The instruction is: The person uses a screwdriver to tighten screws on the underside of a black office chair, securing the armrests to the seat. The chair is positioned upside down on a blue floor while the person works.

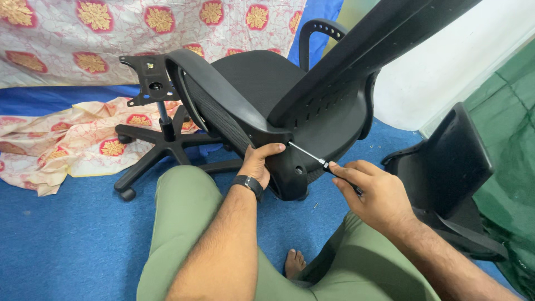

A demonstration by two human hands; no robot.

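A black office chair seat with armrests and backrest (pixel 262 89) lies tilted on the blue carpet in front of me. My left hand (pixel 257 163), with a dark wristband, grips the seat's lower corner where the near armrest (pixel 212 100) joins it. My right hand (pixel 368 192) holds a screwdriver (pixel 310 154); its thin metal shaft points up and left, its tip against the joint beside my left fingers. My legs in olive trousers frame the chair's edge, and a bare foot shows between them.
A five-star wheeled chair base (pixel 161 146) with its gas column and a mounting plate (pixel 150 78) stands at the left. Patterned cloth (pixel 61 139) lies behind it. Another black chair part (pixel 451 167) rests at the right, near green fabric (pixel 510 150) and a white wall.
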